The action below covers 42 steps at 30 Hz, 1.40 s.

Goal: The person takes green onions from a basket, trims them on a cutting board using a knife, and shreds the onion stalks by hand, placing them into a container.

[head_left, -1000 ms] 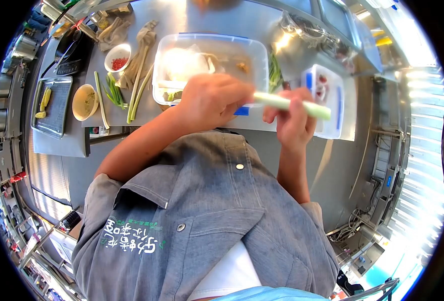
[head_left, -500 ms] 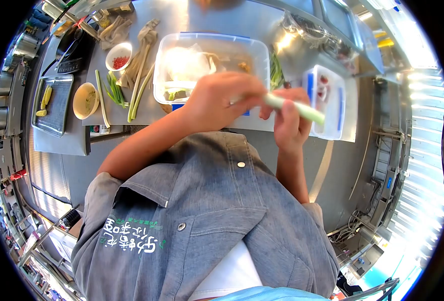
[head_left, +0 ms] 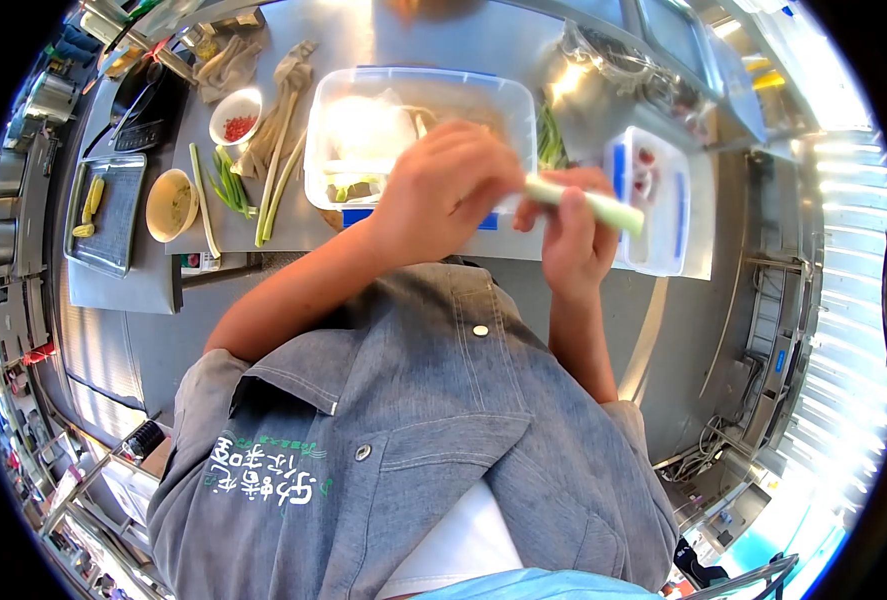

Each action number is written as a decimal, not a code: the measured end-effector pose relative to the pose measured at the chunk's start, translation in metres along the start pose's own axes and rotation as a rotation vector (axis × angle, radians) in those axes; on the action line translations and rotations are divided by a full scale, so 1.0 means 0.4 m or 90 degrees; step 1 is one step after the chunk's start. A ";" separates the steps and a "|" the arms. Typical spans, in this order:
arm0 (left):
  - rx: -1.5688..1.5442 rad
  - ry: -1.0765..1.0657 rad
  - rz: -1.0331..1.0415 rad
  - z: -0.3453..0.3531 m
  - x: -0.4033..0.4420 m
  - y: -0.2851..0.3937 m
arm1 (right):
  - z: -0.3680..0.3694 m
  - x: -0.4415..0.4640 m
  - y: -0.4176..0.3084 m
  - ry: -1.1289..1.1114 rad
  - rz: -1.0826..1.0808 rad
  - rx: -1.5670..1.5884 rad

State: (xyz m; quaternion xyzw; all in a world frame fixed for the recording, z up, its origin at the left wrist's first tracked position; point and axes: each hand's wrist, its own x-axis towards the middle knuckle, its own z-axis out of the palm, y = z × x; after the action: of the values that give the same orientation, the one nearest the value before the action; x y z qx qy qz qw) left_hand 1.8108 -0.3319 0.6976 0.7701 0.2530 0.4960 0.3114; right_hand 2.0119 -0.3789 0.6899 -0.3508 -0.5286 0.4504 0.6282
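Observation:
A thick, pale green vegetable stalk [head_left: 603, 209] is held slanting above the table's front edge, blurred by motion. My right hand [head_left: 578, 235] is closed around its middle, thumb on top. At the stalk's left end, the fingers of my left hand [head_left: 448, 190] are bent and pinched together against it; whether anything else is between them is hidden. Behind my left hand stands a clear plastic box [head_left: 323, 130] with blue clips, holding a white bag and pale vegetable pieces. Close to my right hand is a smaller clear box [head_left: 671, 215] with a few dark red pieces inside.
Left on the steel table lie scallions [head_left: 231, 185], long pale stalks [head_left: 281, 165], a cloth [head_left: 228, 68], a white bowl of red bits [head_left: 253, 100] and a yellowish bowl [head_left: 185, 215]. A tray [head_left: 108, 250] holds baby corn [head_left: 91, 205]. Greens [head_left: 551, 140] lie between the boxes.
My left hand has moved slightly down and left along with the bent wrist. The stalk and my right hand have shifted only a little; both hands stay at the stalk.

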 end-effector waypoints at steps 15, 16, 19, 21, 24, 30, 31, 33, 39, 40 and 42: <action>0.272 0.176 -0.229 -0.188 -0.122 -0.282 | -0.165 0.010 -0.050 0.181 -0.056 -0.064; 0.273 0.179 -0.231 -0.185 -0.136 -0.300 | -0.179 0.011 -0.061 0.178 -0.055 -0.064; 0.480 0.024 -0.240 -0.171 -0.164 -0.343 | -0.227 0.015 -0.089 0.239 -0.070 -0.107; 0.565 -0.064 -0.248 -0.171 -0.185 -0.382 | -0.261 0.016 -0.111 0.256 -0.090 -0.116; 0.661 -0.250 -0.324 -0.163 -0.181 -0.368 | -0.299 0.017 -0.146 0.286 -0.119 -0.133; 0.299 -0.204 -0.395 -0.144 -0.098 -0.249 | -0.283 0.011 -0.142 0.351 0.002 -0.005; 0.335 -0.194 -0.396 -0.146 -0.083 -0.224 | -0.280 0.009 -0.137 0.352 0.002 -0.005; 0.314 -0.137 -0.366 -0.144 -0.066 -0.188 | -0.276 0.004 -0.126 0.377 0.038 0.031; 0.241 -0.041 -0.224 -0.130 -0.009 -0.083 | -0.255 0.003 -0.113 0.348 0.073 0.037; 0.244 -0.060 -0.200 -0.127 0.003 -0.068 | -0.251 0.005 -0.112 0.346 0.073 0.037; 0.217 -0.090 -0.188 -0.123 0.008 -0.068 | -0.246 0.009 -0.109 0.323 0.081 0.048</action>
State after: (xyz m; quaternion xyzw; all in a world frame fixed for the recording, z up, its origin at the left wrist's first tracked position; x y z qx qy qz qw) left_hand 1.7644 -0.3001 0.6950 0.7990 0.4205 0.3403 0.2625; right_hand 2.1168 -0.3873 0.7120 -0.4613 -0.3138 0.4056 0.7240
